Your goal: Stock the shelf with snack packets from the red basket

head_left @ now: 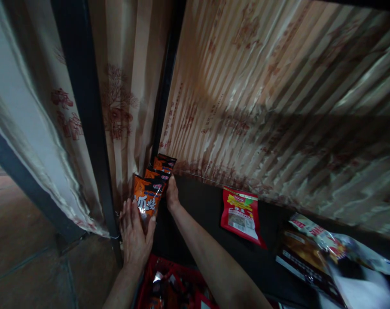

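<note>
A short row of orange-and-black snack packets (149, 193) stands upright in the shelf's corner, one behind another. My left hand (135, 229) is at the front packet, its fingers along the left edge and its thumb at the lower right, holding it between them. Pressed against the right side of the row is my right hand (172, 192); its fingers are mostly hidden by the packets. Below my arms a red crate (146, 274) contains several shiny packets, partly covered by my right forearm.
On the black shelf (198, 193) lies a red snack bag (242, 214). Further right are a brown packet (306, 257) and blurred wrappers. Printed, pleated curtain (246, 107) closes off the back and left. A dark metal post (88, 98) stands left of my hands.
</note>
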`<state>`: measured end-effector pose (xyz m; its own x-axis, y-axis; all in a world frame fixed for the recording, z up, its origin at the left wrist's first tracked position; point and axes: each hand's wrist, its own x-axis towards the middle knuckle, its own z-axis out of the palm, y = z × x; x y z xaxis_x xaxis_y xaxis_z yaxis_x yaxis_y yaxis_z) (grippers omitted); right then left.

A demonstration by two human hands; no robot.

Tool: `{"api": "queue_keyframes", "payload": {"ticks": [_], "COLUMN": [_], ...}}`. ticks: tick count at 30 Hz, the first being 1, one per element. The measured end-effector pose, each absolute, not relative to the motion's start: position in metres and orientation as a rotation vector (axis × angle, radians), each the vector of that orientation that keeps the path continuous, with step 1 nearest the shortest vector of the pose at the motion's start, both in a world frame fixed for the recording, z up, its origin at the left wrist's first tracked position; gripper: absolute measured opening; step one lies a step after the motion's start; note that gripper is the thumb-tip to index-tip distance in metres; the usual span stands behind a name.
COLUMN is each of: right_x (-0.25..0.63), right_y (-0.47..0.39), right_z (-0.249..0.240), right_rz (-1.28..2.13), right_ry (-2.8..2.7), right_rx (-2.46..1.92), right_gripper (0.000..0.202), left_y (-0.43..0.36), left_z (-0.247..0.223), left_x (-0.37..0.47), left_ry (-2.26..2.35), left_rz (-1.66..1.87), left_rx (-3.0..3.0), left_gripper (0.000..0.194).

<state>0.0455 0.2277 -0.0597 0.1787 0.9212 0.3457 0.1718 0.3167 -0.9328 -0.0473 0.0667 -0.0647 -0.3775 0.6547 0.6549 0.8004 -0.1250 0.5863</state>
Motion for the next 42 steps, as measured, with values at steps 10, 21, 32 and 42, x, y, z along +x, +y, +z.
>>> {"api": "queue_keyframes", "payload": {"ticks": [10,21,32,42], "right_x": [0.039,0.048,0.093,0.202], "right_y": [0.218,0.209,0.04,-0.126], "right_z": [-0.056,-0.035,0.002,-0.107], "right_rz": [0.769,0.776,0.823,1.056], "right_ry": [-1.31,-1.414,-1.302,-1.348], "right_rx": [-1.154,-1.163,-1.072,-1.668], "right_gripper": [0.052,0.052,0.038,0.03], "left_y": [0.066,0.061,0.045,-0.035], "left_z": [-0.062,-0.057,-0.045,-0.069], "left_x": [-0.048,-0.05,-0.04,0.033], "left_ry": [-1.976,-2.013,-1.792,-1.405], "left_rz": [-1.577,-1.576,-1.616,-1.117], "left_rx": [-1.65,-1.677,-1.718,-2.937], "left_gripper": [0.07,0.074,0.049,0.03]}}
